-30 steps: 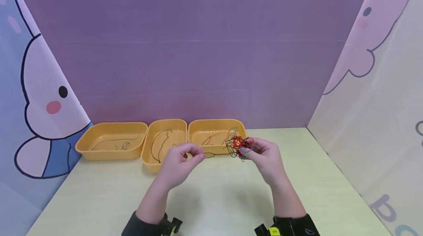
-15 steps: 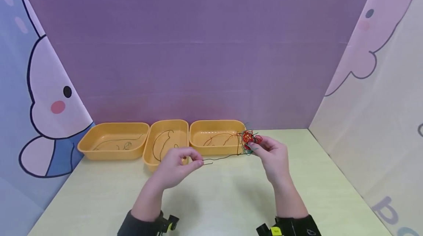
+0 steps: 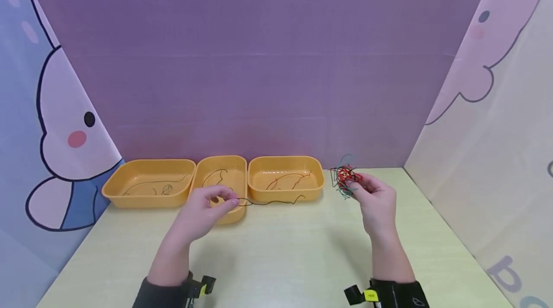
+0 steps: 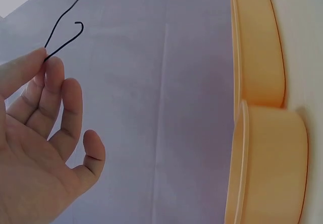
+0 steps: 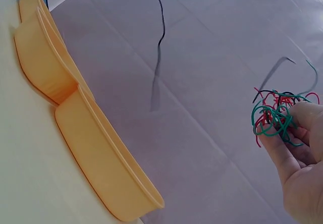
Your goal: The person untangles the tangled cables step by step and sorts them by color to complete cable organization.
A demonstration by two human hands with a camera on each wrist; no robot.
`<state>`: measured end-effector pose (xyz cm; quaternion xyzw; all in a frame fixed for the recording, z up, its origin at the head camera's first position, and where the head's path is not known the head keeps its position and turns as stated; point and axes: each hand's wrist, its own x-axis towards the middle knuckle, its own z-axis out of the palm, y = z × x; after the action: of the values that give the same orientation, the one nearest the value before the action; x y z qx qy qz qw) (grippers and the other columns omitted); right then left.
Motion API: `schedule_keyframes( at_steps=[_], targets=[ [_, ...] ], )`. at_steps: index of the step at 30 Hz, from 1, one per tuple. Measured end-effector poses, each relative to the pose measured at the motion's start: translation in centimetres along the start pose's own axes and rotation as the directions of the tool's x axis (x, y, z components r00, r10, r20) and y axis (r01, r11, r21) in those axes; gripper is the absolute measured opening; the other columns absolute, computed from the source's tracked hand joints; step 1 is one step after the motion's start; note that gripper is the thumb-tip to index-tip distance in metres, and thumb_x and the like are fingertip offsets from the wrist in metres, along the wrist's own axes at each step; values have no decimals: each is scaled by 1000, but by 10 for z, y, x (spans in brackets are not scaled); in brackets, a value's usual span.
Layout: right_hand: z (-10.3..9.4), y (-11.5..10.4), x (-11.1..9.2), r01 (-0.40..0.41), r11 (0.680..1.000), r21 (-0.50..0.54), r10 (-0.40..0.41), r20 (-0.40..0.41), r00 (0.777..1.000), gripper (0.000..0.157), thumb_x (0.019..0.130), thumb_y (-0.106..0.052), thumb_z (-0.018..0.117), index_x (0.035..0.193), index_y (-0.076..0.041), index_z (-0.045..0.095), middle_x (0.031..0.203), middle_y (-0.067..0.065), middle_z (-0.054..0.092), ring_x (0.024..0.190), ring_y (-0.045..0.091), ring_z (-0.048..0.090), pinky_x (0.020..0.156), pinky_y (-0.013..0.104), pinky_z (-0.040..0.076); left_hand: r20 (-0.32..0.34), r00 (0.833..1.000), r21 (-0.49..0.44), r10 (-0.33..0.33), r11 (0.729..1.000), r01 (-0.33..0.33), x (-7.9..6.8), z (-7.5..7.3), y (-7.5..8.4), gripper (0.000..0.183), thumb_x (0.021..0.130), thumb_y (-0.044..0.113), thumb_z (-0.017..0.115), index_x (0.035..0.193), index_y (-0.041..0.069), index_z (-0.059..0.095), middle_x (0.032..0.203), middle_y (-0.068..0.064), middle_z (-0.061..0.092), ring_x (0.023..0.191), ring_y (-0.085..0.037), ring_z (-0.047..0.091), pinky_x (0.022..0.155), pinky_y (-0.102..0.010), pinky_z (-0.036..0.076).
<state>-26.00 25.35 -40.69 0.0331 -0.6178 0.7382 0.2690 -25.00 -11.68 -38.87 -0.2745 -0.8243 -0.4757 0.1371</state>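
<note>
Between thumb and index finger, my left hand [image 3: 203, 212] pinches a thin black wire [image 3: 272, 202]. The wire stretches right in a wavy line, free of the bundle, and its short hooked end shows in the left wrist view above the fingertips. My right hand [image 3: 377, 197] holds a tangled bundle of red, green and black wires [image 3: 344, 176] by thumb and fingertips, right of the trays. In the right wrist view loose ends stick out of the bundle [image 5: 275, 115]. The left hand overlaps the front of the middle yellow tray [image 3: 233, 217].
Three yellow trays stand in a row at the table's back. The left tray [image 3: 149, 202] has pale wires in it, the middle one dark wires [image 3: 214, 173], the right tray [image 3: 285, 195] reddish wires. A purple backdrop [image 3: 276, 68] rises behind the table [image 3: 294, 260].
The hands have moved apart, left hand leftward and right hand rightward with the bundle. The black wire, earlier running into the bundle, has come out and hangs from the left hand.
</note>
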Motion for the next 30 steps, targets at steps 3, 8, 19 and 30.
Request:
schedule_keyframes(
  at_steps=[3,8,19,30],
  targets=[
    [0,0,1,-5,1000,-17,6,11,1000,16,81,5,72,95,10,67,87,12,70,83,25,66,72,31,56,-45,998,30,-38,999,39,-5,-11,-6,4,89,20,70,90,16,70,83,8,66,78,-16,58,73,-44,45],
    [0,2,1,-18,998,-56,20,19,1000,15,81,5,72,94,9,67,87,11,70,83,25,66,71,29,56,-93,993,54,-67,996,72,-9,-24,-12,4,91,18,68,93,16,69,85,5,66,77,-20,57,66,-40,47],
    [2,0,-1,-26,999,-31,27,47,999,13,81,8,69,94,10,66,86,11,70,79,26,66,68,31,57,-169,981,79,-98,991,112,-6,-26,-17,11,91,22,67,94,12,70,84,2,67,73,-20,58,63,-37,47],
    [1,-1,-3,-18,999,-40,22,100,995,18,82,6,70,99,11,65,88,10,70,81,24,66,69,30,56,-301,946,125,-121,978,165,1,-25,-30,12,90,24,69,93,12,71,83,0,67,68,-18,54,57,-31,45]
  ],
)
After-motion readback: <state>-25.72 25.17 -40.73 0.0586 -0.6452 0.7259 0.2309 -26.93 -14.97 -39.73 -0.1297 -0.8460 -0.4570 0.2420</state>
